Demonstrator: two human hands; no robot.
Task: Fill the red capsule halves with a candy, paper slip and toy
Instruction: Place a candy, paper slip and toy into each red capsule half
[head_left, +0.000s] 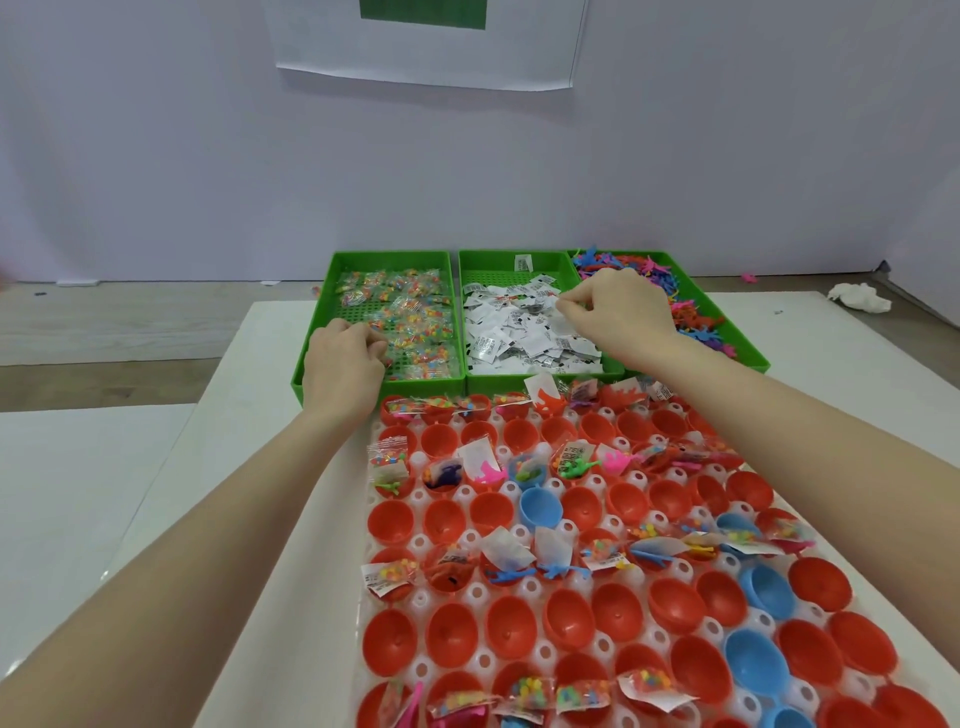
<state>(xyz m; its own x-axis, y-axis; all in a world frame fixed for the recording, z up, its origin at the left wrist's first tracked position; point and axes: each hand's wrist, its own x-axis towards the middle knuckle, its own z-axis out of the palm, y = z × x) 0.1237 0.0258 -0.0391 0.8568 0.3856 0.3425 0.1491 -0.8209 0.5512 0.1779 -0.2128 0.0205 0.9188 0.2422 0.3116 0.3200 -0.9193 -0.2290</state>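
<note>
Both hands are in the trays at the bench's far edge: left hand (340, 358) has fingers curled into the candy packets (410, 322), probably pinching one, though the fingertips are hidden. Right hand (615, 306) pinches a paper slip (563, 301). Empty red capsule halves (498, 436) lie nearer, directly beneath both wrists.

Bright, even, diffuse light; soft faint shadows. Mild glare on the glossy white sheet (62, 597) at lower left. Wide-angle bowing toward edges. Slight softness throughout.
</note>
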